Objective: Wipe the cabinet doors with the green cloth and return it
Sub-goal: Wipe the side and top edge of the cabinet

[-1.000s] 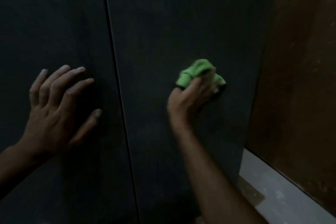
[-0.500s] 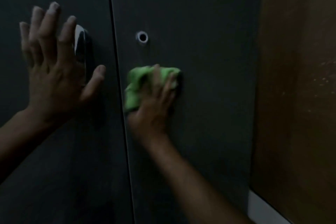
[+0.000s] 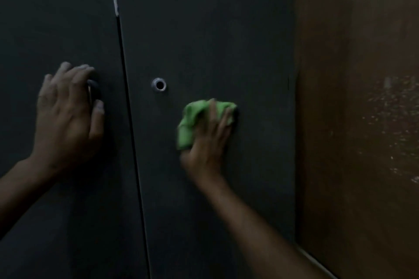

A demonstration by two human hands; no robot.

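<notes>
Two dark grey cabinet doors fill the view, the left door (image 3: 56,18) and the right door (image 3: 204,29), with a narrow gap between them. My right hand (image 3: 206,142) holds the bunched green cloth (image 3: 189,124) and presses it against the right door, below and to the right of a small round metal-rimmed hole (image 3: 159,85). The cloth hides my thumb. On the left door, my left hand (image 3: 68,115) rests with its fingers lying over a metal handle (image 3: 91,85), which is mostly hidden.
A brown wooden wall or panel (image 3: 358,120) stands right of the cabinet, close to the right door's edge. At the bottom right there is a pale strip of floor or ledge (image 3: 317,263). A small light mark (image 3: 116,4) sits at the door gap near the top.
My right hand has swept the cloth to the right across the right door, away from the gap. My left hand has stayed on the left door and now covers more of the handle.
</notes>
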